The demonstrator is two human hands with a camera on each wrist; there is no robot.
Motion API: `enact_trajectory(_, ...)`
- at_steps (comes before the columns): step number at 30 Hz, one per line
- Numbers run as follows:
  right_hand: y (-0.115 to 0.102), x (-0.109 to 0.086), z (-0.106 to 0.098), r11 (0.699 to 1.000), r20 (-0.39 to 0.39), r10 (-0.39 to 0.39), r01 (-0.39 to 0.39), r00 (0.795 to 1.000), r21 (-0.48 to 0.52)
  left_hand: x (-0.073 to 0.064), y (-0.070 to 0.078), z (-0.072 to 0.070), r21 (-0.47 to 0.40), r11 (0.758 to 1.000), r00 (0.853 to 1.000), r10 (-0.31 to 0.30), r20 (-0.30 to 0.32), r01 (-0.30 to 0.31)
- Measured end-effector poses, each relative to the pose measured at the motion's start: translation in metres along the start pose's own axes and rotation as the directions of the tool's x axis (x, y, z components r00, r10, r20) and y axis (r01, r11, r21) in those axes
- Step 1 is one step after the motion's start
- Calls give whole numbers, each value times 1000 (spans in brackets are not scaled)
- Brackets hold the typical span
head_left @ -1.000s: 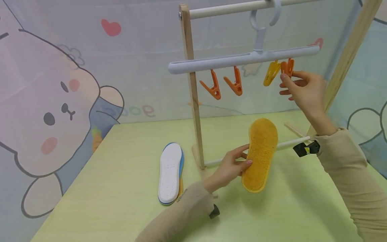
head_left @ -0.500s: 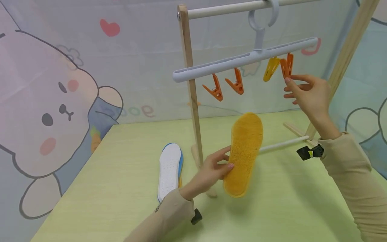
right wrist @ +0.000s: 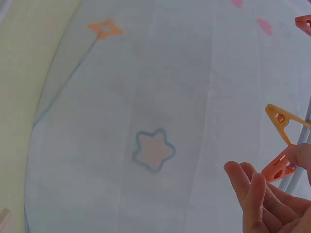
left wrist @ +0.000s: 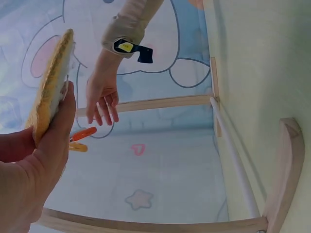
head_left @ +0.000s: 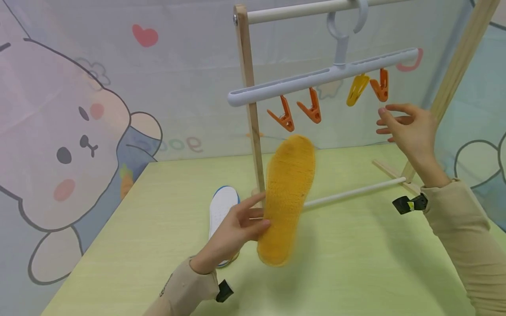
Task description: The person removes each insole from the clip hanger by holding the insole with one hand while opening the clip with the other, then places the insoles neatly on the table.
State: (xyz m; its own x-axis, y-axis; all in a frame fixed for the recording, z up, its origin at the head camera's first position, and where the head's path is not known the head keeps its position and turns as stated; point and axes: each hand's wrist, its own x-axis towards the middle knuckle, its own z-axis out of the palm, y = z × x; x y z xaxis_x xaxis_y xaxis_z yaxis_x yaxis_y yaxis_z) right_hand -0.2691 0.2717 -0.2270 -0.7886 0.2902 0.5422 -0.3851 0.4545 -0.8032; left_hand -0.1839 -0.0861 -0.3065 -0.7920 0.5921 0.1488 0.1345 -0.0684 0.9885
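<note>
My left hand [head_left: 233, 230] pinches a fuzzy yellow insole [head_left: 287, 197] by its edge, thumb on the plush face. The insole is upright and slightly tilted; its pale underside shows in the left wrist view. My right hand [head_left: 413, 131], its fingers loosely bent, holds nothing. It is just below an orange clip [head_left: 381, 87] at the right of a white hanger [head_left: 324, 77]. Beside that clip hangs a yellow clip [head_left: 357, 90]. Two more orange clips, a left one [head_left: 287, 118] and an inner one [head_left: 313, 107], hang on the hanger's left half.
The hanger hooks over the white top bar [head_left: 296, 11] of a wooden rack, with a left post [head_left: 249, 57] and a lower bar [head_left: 356, 193]. A white insole with a blue edge [head_left: 221, 206] lies on the pale green table [head_left: 170, 210], partly behind my left hand.
My left hand has carried the yellow insole leftward. My right hand has let go of the right orange clip and dropped slightly below it; the hanger's right end has swung up.
</note>
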Motion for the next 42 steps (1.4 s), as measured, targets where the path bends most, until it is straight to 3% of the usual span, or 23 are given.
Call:
enact_trajectory(3,3,0,-2,1000,-4,1,-1,1000,-6,-13,6,-8,-43,998,998,47,34,-45)
enact_trajectory(11,11,-2,-8,1000,1,23,-23,1000,-17,-48,21,-27,-99,992,996,81,44,-77)
enact_trajectory(17,18,-8,-11,999,13,22,-22,1000,-42,-71,24,-47,-200,970,985,155,78,-137)
enact_trajectory(21,23,-13,-14,998,16,6,-5,1000,-63,-78,25,-63,-214,965,986,162,40,-150)
enact_trajectory(25,26,-19,-17,992,37,-9,14,999,-124,-77,24,-79,-181,978,994,97,-51,-105)
enact_trajectory(28,26,-27,-19,984,57,-18,28,998,-175,-70,20,-89,-140,990,991,4,-133,-23)
enact_trajectory(33,27,-41,-20,974,101,-11,34,995,-222,-55,5,-104,-95,986,961,-156,-228,138)
enact_trajectory(42,26,-60,-28,959,124,-36,69,992,-276,-33,-23,-112,-78,947,913,-322,-252,312)
